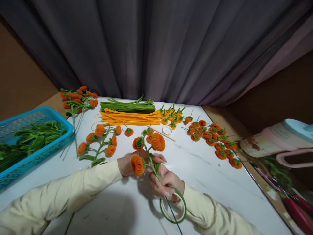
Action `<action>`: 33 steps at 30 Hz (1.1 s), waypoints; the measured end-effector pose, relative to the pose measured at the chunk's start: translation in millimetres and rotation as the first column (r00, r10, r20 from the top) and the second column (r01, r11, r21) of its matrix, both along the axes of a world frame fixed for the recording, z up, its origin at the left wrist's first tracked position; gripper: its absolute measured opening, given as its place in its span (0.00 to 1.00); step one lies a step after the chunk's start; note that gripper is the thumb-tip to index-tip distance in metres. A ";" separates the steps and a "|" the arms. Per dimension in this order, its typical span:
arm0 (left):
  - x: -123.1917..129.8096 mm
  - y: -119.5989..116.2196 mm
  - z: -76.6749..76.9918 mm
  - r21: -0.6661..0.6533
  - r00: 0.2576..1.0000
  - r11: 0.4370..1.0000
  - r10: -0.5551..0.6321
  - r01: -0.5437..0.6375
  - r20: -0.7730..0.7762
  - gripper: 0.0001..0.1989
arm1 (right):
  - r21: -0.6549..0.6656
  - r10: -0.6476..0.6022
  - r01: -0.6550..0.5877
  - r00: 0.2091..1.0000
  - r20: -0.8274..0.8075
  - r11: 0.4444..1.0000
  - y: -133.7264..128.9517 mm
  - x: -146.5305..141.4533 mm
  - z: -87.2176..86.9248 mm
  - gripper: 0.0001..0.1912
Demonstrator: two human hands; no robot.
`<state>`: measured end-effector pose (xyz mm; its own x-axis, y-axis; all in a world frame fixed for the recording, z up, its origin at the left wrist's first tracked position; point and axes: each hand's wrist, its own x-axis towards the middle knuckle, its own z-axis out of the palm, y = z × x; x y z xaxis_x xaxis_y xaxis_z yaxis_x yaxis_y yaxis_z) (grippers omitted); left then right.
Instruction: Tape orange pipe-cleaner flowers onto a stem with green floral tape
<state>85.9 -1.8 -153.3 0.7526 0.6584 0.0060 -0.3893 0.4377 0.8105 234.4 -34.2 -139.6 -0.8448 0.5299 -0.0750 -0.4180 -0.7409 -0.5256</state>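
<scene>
A green stem (150, 159) bearing orange chenille pumpkins (158, 141) stands tilted between my two hands. My left hand (132, 163) is behind the stem and its flowers, its fingers closed around the upper part and partly hidden by an orange pumpkin. Lower down, my right hand (166, 182) pinches the stem near a small green leaf. From my right hand hangs a roll of green tape (185, 209), with the bare wire end of the stem passing across it.
Left: a blue basket (69, 129) of green leaves and a finished-looking orange branch (100, 148). Behind: green pipe cleaners (127, 106), orange pipe cleaners (129, 118), a white ring (167, 131). Right: loose pumpkins (221, 154), a tumbler (269, 138), red-handled pliers (297, 212).
</scene>
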 end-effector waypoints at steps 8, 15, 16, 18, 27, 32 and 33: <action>-4.5 3.5 10.7 0.116 0.996 0.992 0.064 -0.057 -0.057 0.14 | 0.016 0.002 0.000 0.995 -0.098 1.000 4.1 5.1 -8.6 0.06; -4.5 1.3 18.7 0.171 0.946 0.970 0.209 -0.170 -0.247 0.19 | -0.024 -0.019 0.019 1.000 -0.016 1.000 8.9 10.7 -12.0 0.07; -4.6 1.5 19.9 0.180 0.940 0.966 0.227 -0.184 -0.256 0.18 | -0.035 -0.022 0.023 1.000 0.011 0.999 9.2 12.0 -12.8 0.07; -4.8 1.8 21.4 0.196 0.927 0.958 0.258 -0.209 -0.271 0.15 | -0.051 -0.033 0.037 0.997 0.073 0.998 10.0 15.7 -14.2 0.08; -4.2 -1.8 15.2 0.193 0.854 0.960 0.269 -0.202 -0.445 0.14 | 0.119 -0.150 0.112 0.908 0.392 0.987 12.4 30.5 -7.6 0.12; -2.6 -2.7 15.3 0.197 0.785 0.943 0.334 -0.270 -0.521 0.15 | 0.319 -0.306 0.155 0.804 0.509 0.935 10.6 32.6 1.0 0.13; -2.3 -3.1 15.2 0.192 0.778 0.942 0.336 -0.276 -0.531 0.15 | 0.336 -0.312 0.145 0.795 0.520 0.931 10.4 33.2 2.2 0.13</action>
<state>83.6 -4.9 -138.1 0.4075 0.8730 -0.2682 0.0342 0.2788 0.9597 267.6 -23.7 -137.4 -0.5505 0.7709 -0.3204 -0.1302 -0.4584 -0.8792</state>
